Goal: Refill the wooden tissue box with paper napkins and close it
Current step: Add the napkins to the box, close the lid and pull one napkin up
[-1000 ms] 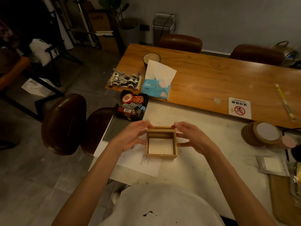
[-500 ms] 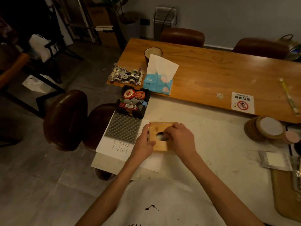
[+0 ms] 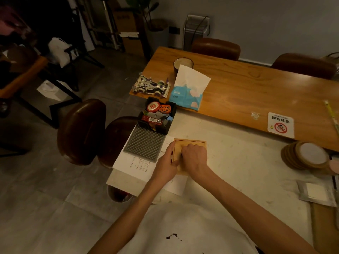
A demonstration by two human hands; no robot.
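Observation:
The wooden tissue box [image 3: 190,143] lies on the white table [image 3: 238,162] with its slotted top face up. My left hand [image 3: 167,162] grips the box's left edge. My right hand [image 3: 194,158] rests on the top with curled fingers and covers the opening; what the fingertips touch is hidden. No napkin shows at the box. A blue tissue pack [image 3: 185,97] with a white tissue sticking up stands on the wooden table [image 3: 256,92] beyond.
Left of the box lie a grey studded mat [image 3: 145,143], a written sheet [image 3: 135,162] and a black tray of small items [image 3: 157,114]. A toy car [image 3: 151,85] and a cup [image 3: 183,64] stand farther back. Coasters [image 3: 304,156] are at right, brown chairs [image 3: 80,131] at left.
One second ago I held the box with its open side up, white napkins visible inside. It now lies turned over, top face up, and my right hand has moved over the opening.

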